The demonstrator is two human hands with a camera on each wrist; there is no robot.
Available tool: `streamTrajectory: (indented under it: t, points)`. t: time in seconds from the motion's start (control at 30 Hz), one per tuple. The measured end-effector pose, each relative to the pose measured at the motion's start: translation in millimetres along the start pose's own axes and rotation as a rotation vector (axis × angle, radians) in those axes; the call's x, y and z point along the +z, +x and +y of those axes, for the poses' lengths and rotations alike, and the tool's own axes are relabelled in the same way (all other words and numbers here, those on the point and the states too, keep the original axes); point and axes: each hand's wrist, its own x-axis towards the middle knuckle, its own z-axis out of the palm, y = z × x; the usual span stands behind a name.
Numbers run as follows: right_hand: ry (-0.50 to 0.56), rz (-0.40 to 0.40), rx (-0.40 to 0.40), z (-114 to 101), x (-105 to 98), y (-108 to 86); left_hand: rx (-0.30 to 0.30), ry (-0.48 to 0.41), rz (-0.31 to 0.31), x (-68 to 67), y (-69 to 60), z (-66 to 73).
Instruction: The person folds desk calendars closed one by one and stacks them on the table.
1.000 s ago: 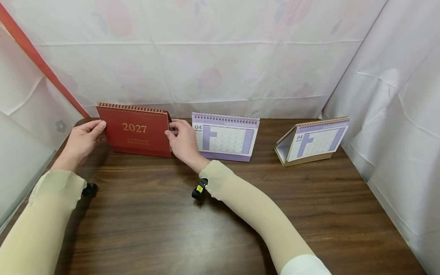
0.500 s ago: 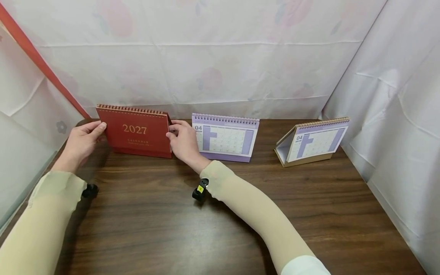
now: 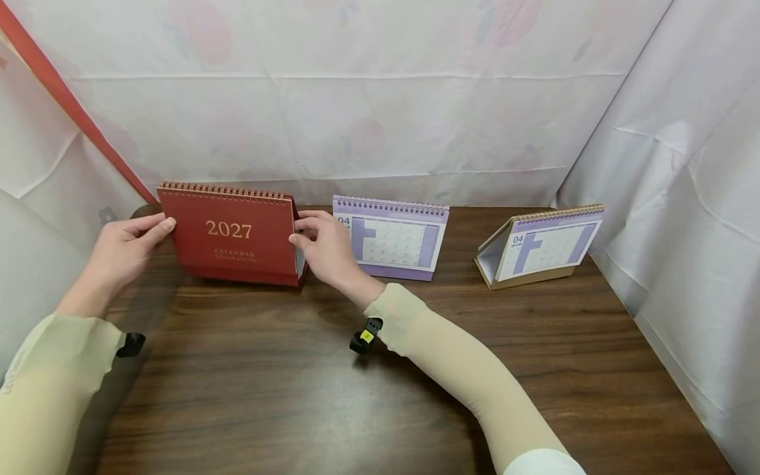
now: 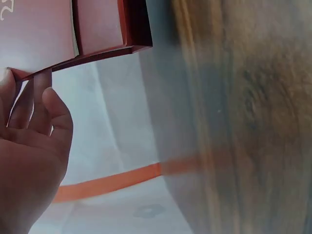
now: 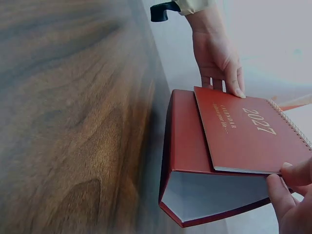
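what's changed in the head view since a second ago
The red calendar has come slightly toward the person, and the left hand and right hand moved with it. Both hold its sides as before; nothing was let go. The purple calendar and the calendar with a tan base stayed put.

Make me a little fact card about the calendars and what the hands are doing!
Left calendar: red 2027 desk calendar
Middle calendar: purple desk calendar, page 04
Right calendar: tan-based desk calendar, also page 04
Binding: spiral on all three
Left hand: pinches the red calendar's left edge
Right hand: pinches its right edge
Table: brown, wood-grained
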Motion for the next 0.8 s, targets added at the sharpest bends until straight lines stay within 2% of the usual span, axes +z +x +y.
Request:
streamTrajectory:
  t: [0.23,0.43,0.5,0.6,0.7,0.8]
  points:
    - [0.029,-0.051,0.015,-2,-26,-17.6,0.116,-0.040,0.024,-5.7,-26.2,17.1]
    - [0.136,-0.088,0.057,2,-51,-35.2,0.159,-0.016,-0.056,-5.6,-48.5,40.3]
    - [0.172,-0.093,0.055,3,-61,-42.4,0.164,-0.009,-0.088,-2.4,-54.7,49.7]
    - [0.162,-0.086,0.038,6,-77,-53.8,0.181,0.011,-0.125,3.6,-64.1,63.4]
    - [0.119,-0.080,0.008,11,-93,-64.9,0.219,0.011,-0.148,12.9,-71.6,75.4]
    - [0.106,-0.076,-0.022,16,-111,-74.2,0.272,-0.014,-0.143,26.4,-77.0,86.6]
